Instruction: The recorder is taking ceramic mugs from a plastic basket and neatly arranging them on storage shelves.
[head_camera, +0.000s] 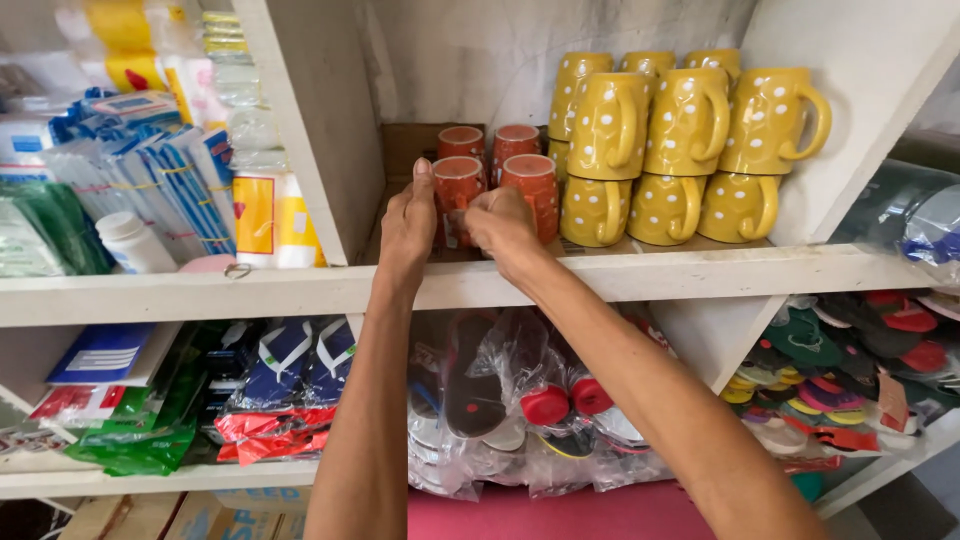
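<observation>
Both my arms reach up into a white shelf compartment. My left hand (408, 220) rests against the left side of an orange dotted mug (458, 182) at the front of the shelf. My right hand (500, 222) has its fingers curled at that mug's right side, in front of a second orange mug (532, 185). Two more orange mugs (488, 142) stand behind them. Whether either hand truly grips the front mug is hard to tell, as the fingers hide the contact.
Yellow dotted mugs (690, 140) are stacked in two layers to the right. A white upright panel (325, 120) bounds the compartment's left side. The white shelf board (650, 272) carries it all. Bagged sandals (520, 400) lie below, packets and a white bottle (135, 242) at left.
</observation>
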